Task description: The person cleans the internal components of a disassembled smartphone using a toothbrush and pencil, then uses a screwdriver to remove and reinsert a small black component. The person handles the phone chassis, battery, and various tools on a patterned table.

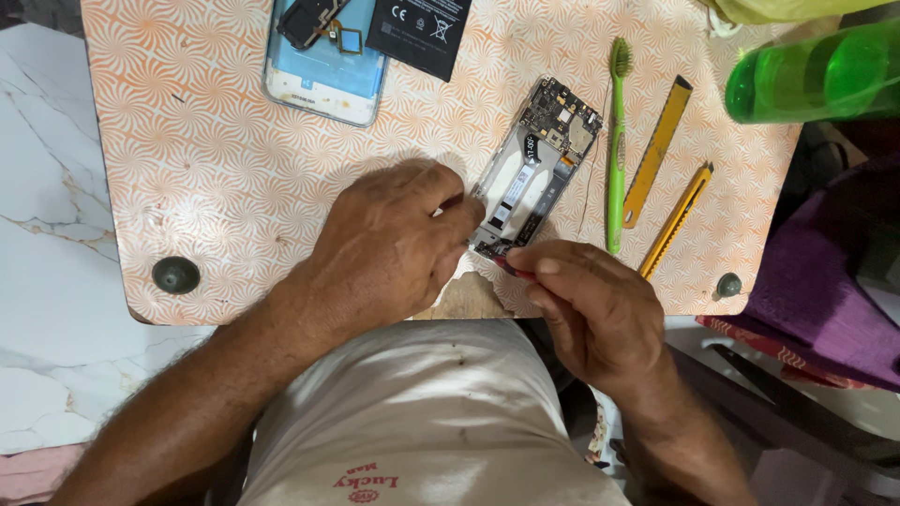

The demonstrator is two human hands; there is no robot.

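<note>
An opened phone frame with its circuit board showing lies tilted on the patterned table. My left hand pinches the frame's lower left edge and holds it down. My right hand grips a small red-handled tool whose tip touches the lower end of the frame.
A phone back cover and a black battery lie at the far edge. A green toothbrush, a yellow ruler and a yellow utility knife lie right of the frame. A green bottle lies at the top right, purple cloth below it.
</note>
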